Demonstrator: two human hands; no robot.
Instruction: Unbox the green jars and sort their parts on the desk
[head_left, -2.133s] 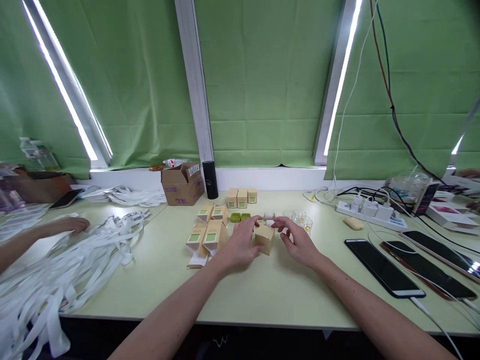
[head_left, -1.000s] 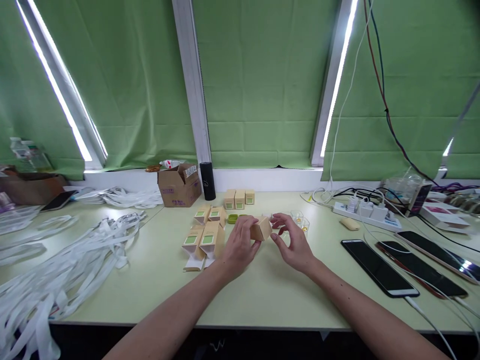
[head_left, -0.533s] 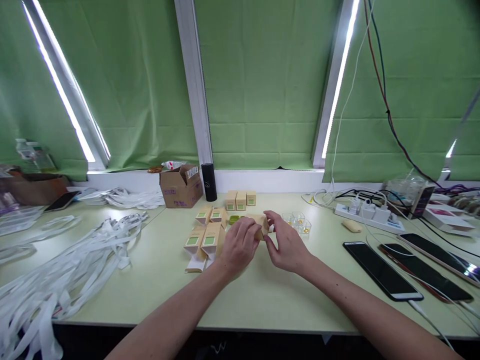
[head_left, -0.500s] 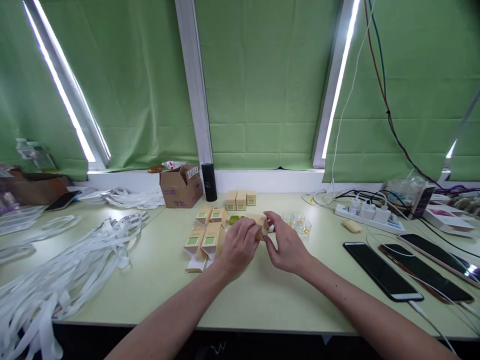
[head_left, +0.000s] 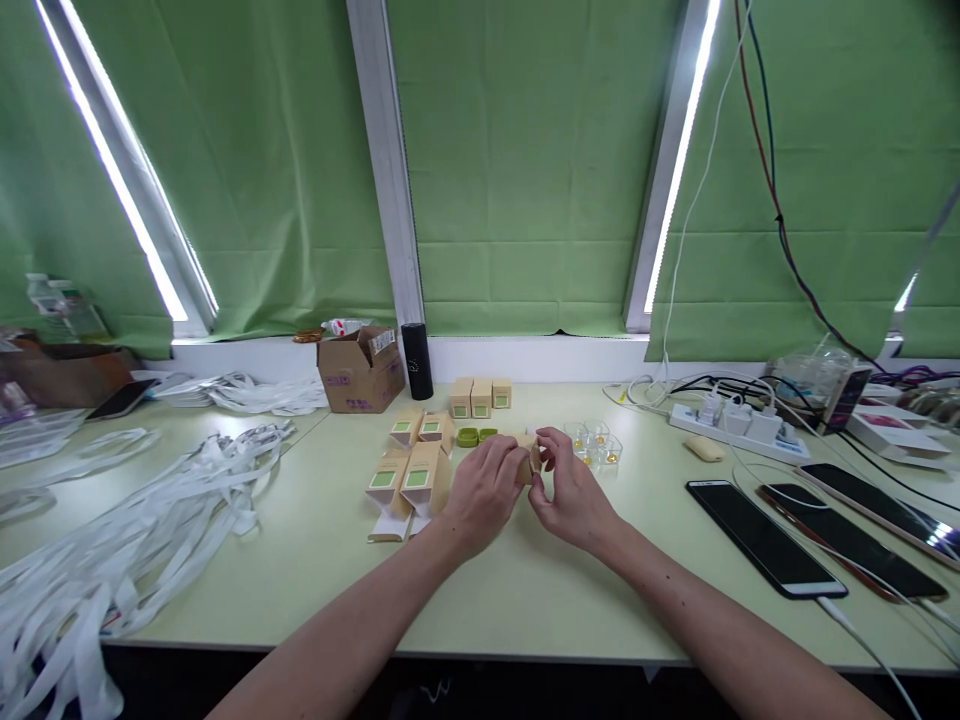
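Between my two hands is a small kraft cardboard box (head_left: 527,462). My left hand (head_left: 486,495) is wrapped round its left side and hides much of it. With fingertips and thumb, my right hand (head_left: 568,492) pinches the flap at its right end. Left of my hands stand several kraft boxes with green labels (head_left: 426,478), some with their end flaps sticking out. Small green containers (head_left: 468,437) sit just behind my left hand. To the right of my right hand are several clear cups (head_left: 596,443) with something yellow in them.
At the back stand a row of small kraft boxes (head_left: 481,398), a brown carton (head_left: 361,370) and a black cylinder (head_left: 417,362). White straps (head_left: 172,510) cover the left side. Phones with cables (head_left: 765,538) and a power strip (head_left: 739,432) lie on the right.
The box has turned slightly and its right-end flap now shows between my right fingers. A second green container has come into view behind my hands.
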